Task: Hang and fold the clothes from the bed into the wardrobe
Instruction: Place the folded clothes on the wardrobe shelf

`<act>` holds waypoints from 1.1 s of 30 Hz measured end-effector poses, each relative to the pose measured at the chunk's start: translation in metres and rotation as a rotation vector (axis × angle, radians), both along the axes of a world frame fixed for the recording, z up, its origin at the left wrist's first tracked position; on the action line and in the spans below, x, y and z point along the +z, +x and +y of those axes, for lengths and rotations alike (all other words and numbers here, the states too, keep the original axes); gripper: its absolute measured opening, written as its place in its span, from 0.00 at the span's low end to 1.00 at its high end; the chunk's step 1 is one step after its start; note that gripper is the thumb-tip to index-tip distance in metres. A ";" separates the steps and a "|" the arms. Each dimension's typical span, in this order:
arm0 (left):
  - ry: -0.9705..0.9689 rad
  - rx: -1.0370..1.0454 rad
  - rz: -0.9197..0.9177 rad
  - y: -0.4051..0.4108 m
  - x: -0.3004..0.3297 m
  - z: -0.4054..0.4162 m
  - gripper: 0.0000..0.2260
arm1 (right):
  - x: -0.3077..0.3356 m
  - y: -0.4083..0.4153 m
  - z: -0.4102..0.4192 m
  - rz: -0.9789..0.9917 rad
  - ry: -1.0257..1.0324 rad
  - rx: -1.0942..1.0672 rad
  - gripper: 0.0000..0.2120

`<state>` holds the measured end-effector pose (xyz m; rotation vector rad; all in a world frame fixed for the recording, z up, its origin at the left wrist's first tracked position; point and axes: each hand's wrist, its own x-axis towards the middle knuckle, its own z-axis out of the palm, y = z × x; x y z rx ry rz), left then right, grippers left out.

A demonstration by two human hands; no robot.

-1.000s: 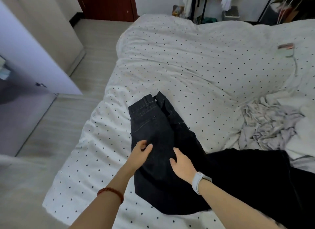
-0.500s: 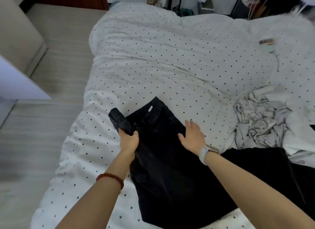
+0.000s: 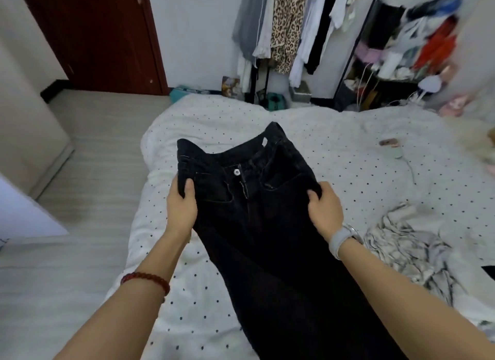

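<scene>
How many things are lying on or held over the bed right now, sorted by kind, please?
Black jeans, gripped at the waist by the left hand and the right hand: 1
Crumpled grey-white garments: 1 heap
Small device with a cable: 1
Total: 3

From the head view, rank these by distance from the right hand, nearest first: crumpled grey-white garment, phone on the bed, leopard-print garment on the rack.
From the right hand:
1. Crumpled grey-white garment, on the bed to its right.
2. Phone, farther up the bed.
3. Leopard-print garment, hanging beyond the bed.
</scene>
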<state>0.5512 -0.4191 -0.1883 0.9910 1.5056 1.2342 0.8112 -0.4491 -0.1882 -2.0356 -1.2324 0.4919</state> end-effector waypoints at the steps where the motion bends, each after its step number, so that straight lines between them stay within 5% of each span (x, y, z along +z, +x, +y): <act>1: -0.075 -0.035 0.031 0.000 0.000 0.012 0.24 | 0.004 0.011 0.007 -0.003 -0.048 -0.061 0.15; 4: -0.216 -0.102 0.360 0.011 0.005 0.058 0.35 | 0.013 0.045 0.048 -0.246 -0.257 -0.109 0.31; 8: -0.212 -0.369 0.893 0.049 -0.040 0.037 0.31 | -0.035 0.050 0.022 -0.250 -0.299 0.154 0.21; 13: -0.127 -0.910 1.180 0.092 -0.102 -0.023 0.29 | -0.098 0.037 -0.072 -0.078 -0.492 0.428 0.20; 16: -0.049 -1.134 1.318 0.103 -0.115 -0.039 0.33 | -0.111 0.036 -0.090 -0.180 -0.603 0.487 0.26; 21: 0.102 -1.329 1.440 0.137 -0.121 -0.058 0.40 | -0.098 0.043 -0.112 -0.272 -0.666 0.512 0.24; 29: 0.526 -1.310 1.340 0.119 -0.103 -0.118 0.09 | -0.096 0.103 -0.215 -0.579 -0.926 0.517 0.14; 33: 0.621 -1.154 1.454 0.064 -0.111 -0.133 0.15 | -0.081 0.069 -0.242 -0.638 -0.752 0.620 0.12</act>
